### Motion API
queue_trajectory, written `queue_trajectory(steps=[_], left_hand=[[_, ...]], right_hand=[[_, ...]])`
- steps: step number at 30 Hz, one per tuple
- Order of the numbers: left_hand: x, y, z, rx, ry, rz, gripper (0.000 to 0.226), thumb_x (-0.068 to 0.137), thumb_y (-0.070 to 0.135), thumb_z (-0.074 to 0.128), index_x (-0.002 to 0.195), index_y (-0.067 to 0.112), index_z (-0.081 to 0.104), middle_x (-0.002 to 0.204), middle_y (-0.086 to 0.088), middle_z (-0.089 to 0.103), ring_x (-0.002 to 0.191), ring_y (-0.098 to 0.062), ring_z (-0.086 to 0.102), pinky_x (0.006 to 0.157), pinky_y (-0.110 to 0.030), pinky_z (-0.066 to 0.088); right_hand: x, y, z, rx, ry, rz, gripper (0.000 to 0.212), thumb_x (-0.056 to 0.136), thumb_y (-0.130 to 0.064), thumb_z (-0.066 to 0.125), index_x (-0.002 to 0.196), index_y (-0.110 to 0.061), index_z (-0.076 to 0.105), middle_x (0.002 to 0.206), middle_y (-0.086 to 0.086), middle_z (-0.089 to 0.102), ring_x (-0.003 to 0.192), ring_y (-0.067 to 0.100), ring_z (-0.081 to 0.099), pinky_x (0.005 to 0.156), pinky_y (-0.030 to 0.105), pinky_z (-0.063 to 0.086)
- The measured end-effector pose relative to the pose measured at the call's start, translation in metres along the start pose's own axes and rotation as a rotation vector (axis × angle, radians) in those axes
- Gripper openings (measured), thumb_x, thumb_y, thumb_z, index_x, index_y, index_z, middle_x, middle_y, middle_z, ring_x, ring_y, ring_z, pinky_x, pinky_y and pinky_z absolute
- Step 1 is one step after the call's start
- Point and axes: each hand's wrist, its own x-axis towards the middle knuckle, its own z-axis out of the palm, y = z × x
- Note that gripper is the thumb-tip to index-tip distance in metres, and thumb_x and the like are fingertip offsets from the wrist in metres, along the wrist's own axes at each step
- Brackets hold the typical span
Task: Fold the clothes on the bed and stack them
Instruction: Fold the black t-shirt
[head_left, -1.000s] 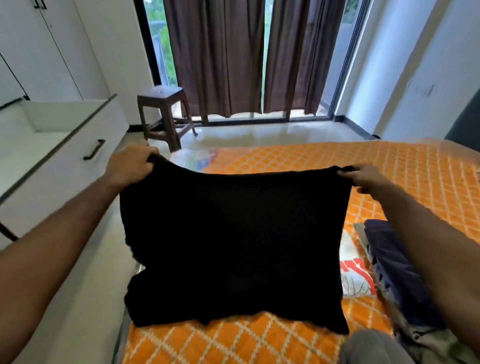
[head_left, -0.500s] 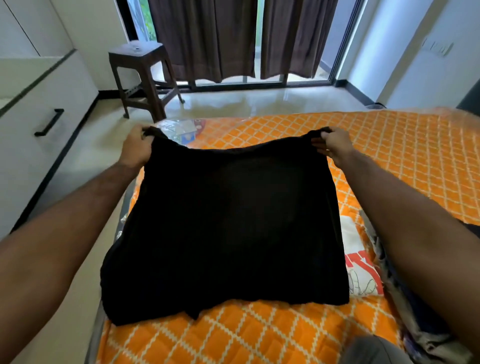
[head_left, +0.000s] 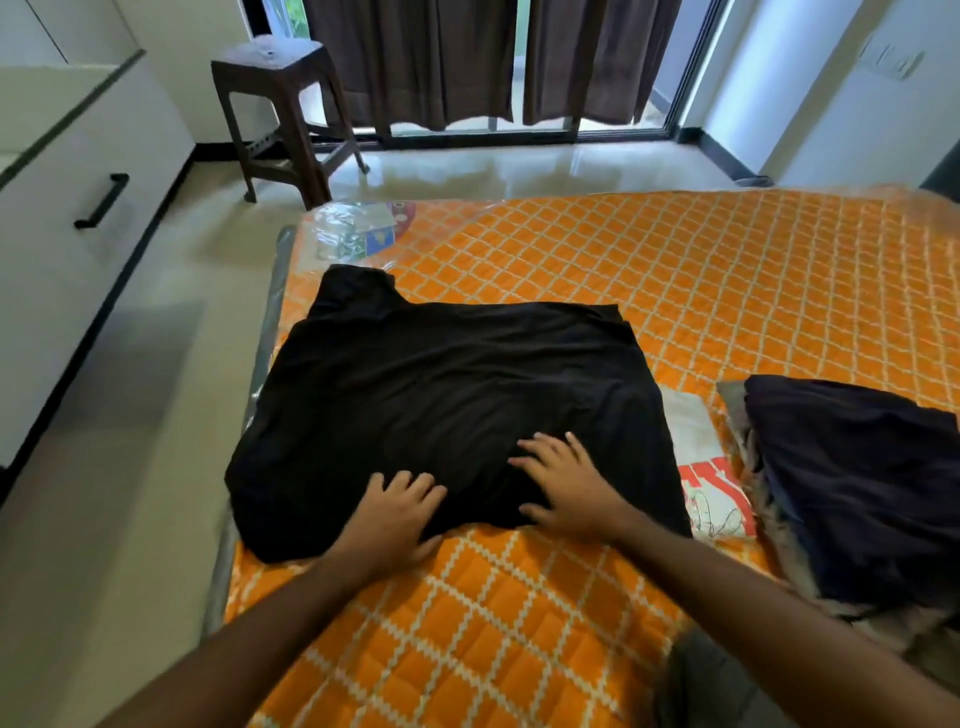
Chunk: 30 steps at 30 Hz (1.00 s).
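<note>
Smoothing looks to be the step in hand: the black garment (head_left: 457, 405) lies spread flat on the orange bed (head_left: 753, 291), near its left edge, and both hands rest on its near hem. The left hand (head_left: 397, 514) lies palm down with fingers straight and slightly apart, half on the cloth and half on the cover. The right hand (head_left: 563, 480) lies wholly on the cloth, fingers splayed and flat. Neither grips anything.

Judged from how it lies, the garment is laid out but not yet folded in full. A narrower part juts out at its far left corner, and faint creases run across its middle. It may be doubled over already; the dark cloth hides that.

Just to its right, a white garment with red print (head_left: 711, 493) lies partly under its edge. Further right sits a loose pile (head_left: 857, 483) topped by dark navy cloth, with other fabrics crumpled beneath. That pile reads as unfolded work, not a neat stack, though this is a guess.

So the task seems early. No tidy stack shows anywhere on the bed. Left to do, likely: fold the black piece down to size, set it aside as a base, then take the white one and the pile in turn.
</note>
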Motion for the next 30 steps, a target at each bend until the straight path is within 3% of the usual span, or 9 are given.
queue_trajectory(steps=[3, 7, 12, 16, 18, 21, 26, 28, 30], left_hand=[[0.006, 0.013, -0.006, 0.045, -0.057, -0.096, 0.06, 0.094, 0.052, 0.047, 0.144, 0.018, 0.046, 0.141, -0.008, 0.051, 0.122, -0.03, 0.052, 0.093, -0.048, 0.045], [0.009, 0.005, -0.018, 0.141, -0.042, -0.158, 0.044, 0.096, 0.019, 0.052, 0.139, 0.015, 0.045, 0.134, -0.009, 0.051, 0.114, -0.03, 0.054, 0.088, -0.044, 0.045], [-0.035, -0.034, -0.018, 0.03, 0.057, -0.271, 0.046, 0.074, 0.022, 0.075, 0.118, 0.018, 0.063, 0.106, -0.005, 0.063, 0.087, -0.027, 0.063, 0.072, -0.043, 0.05], [-0.06, -0.05, -0.02, -0.054, 0.086, -0.127, 0.03, 0.083, 0.039, 0.06, 0.108, 0.024, 0.067, 0.098, 0.004, 0.062, 0.08, -0.015, 0.061, 0.067, -0.03, 0.047], [-0.064, -0.047, -0.024, -0.184, 0.116, -0.127, 0.031, 0.092, 0.043, 0.043, 0.103, 0.027, 0.066, 0.095, 0.009, 0.058, 0.08, -0.009, 0.057, 0.069, -0.028, 0.047], [-0.06, -0.04, -0.033, -0.626, 0.137, -0.294, 0.016, 0.098, 0.033, 0.052, 0.095, 0.025, 0.065, 0.088, 0.01, 0.06, 0.078, -0.005, 0.059, 0.071, -0.035, 0.052], [-0.062, -0.031, -0.036, -0.863, -0.185, -0.2, 0.014, 0.095, 0.02, 0.056, 0.092, 0.033, 0.059, 0.094, 0.008, 0.065, 0.084, -0.006, 0.063, 0.079, -0.039, 0.056], [-0.073, -0.03, -0.03, -0.85, -0.063, -0.243, 0.017, 0.093, 0.02, 0.055, 0.092, 0.035, 0.062, 0.1, 0.013, 0.062, 0.094, -0.003, 0.06, 0.086, -0.041, 0.053], [-0.086, -0.034, -0.019, -0.679, 0.237, -0.481, 0.023, 0.084, 0.015, 0.06, 0.097, 0.034, 0.063, 0.112, 0.01, 0.056, 0.107, -0.011, 0.054, 0.092, -0.045, 0.046]], right_hand=[[0.002, -0.047, 0.022, -0.135, -0.056, -0.011, 0.068, 0.094, -0.033, 0.052, 0.157, -0.021, 0.028, 0.163, 0.005, 0.028, 0.15, 0.026, 0.025, 0.123, 0.05, 0.02], [0.012, -0.067, 0.026, -0.23, 0.006, 0.132, 0.053, 0.103, -0.019, 0.044, 0.153, -0.018, 0.03, 0.159, 0.011, 0.031, 0.138, 0.033, 0.038, 0.105, 0.049, 0.041], [0.006, -0.056, 0.018, -0.22, -0.009, 0.18, 0.057, 0.098, -0.017, 0.055, 0.15, -0.023, 0.031, 0.16, 0.01, 0.02, 0.136, 0.033, 0.034, 0.099, 0.049, 0.047], [-0.003, -0.044, 0.017, -0.16, -0.035, 0.126, 0.056, 0.098, -0.02, 0.056, 0.15, -0.022, 0.034, 0.153, 0.008, 0.03, 0.132, 0.029, 0.041, 0.099, 0.043, 0.049], [-0.01, -0.042, 0.013, -0.06, -0.058, 0.083, 0.044, 0.097, -0.014, 0.051, 0.14, -0.022, 0.045, 0.136, 0.003, 0.045, 0.122, 0.025, 0.05, 0.09, 0.036, 0.049], [-0.017, -0.04, 0.004, 0.028, -0.075, 0.063, 0.028, 0.09, -0.015, 0.055, 0.116, -0.026, 0.055, 0.113, -0.004, 0.051, 0.109, 0.02, 0.055, 0.075, 0.029, 0.043], [-0.013, -0.056, 0.0, 0.034, -0.223, 0.09, 0.038, 0.088, -0.025, 0.059, 0.126, -0.024, 0.052, 0.122, 0.002, 0.05, 0.115, 0.025, 0.055, 0.091, 0.04, 0.048], [-0.008, -0.076, 0.003, 0.004, -0.144, 0.042, 0.044, 0.088, -0.027, 0.059, 0.13, -0.026, 0.049, 0.123, 0.001, 0.048, 0.116, 0.025, 0.052, 0.091, 0.043, 0.048], [-0.003, -0.104, 0.009, 0.012, -0.052, -0.034, 0.051, 0.088, -0.029, 0.061, 0.136, -0.025, 0.045, 0.124, 0.0, 0.046, 0.114, 0.024, 0.05, 0.088, 0.042, 0.049]])
